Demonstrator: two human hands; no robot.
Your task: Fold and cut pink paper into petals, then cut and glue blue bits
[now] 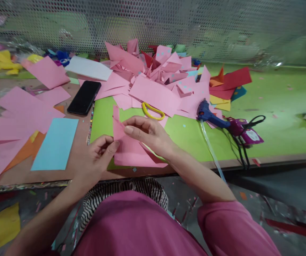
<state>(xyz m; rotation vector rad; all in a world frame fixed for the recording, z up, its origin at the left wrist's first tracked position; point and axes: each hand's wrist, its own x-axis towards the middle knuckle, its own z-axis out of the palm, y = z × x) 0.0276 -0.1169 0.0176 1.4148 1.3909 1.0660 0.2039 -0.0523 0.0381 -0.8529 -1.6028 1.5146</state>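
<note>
A sheet of pink paper (128,151) lies at the front edge of the green mat, with a narrow strip standing up along its upper left side. My left hand (103,151) pinches the sheet's left edge between thumb and fingers. Across the upper part of the same sheet, my right hand (149,133) has its fingers closed at the base of the strip; its palm side is hidden. Just beyond the right hand shows a yellow loop handle (153,111), seemingly of scissors. A second yellowish curve is partly covered by the right wrist.
Pink paper pieces (155,92) are heaped at the back against a perforated metal panel (168,21). A black phone (84,97) and light blue paper (55,144) lie left. To the right sits a blue glue gun (211,115), its clear stick hanging over the edge.
</note>
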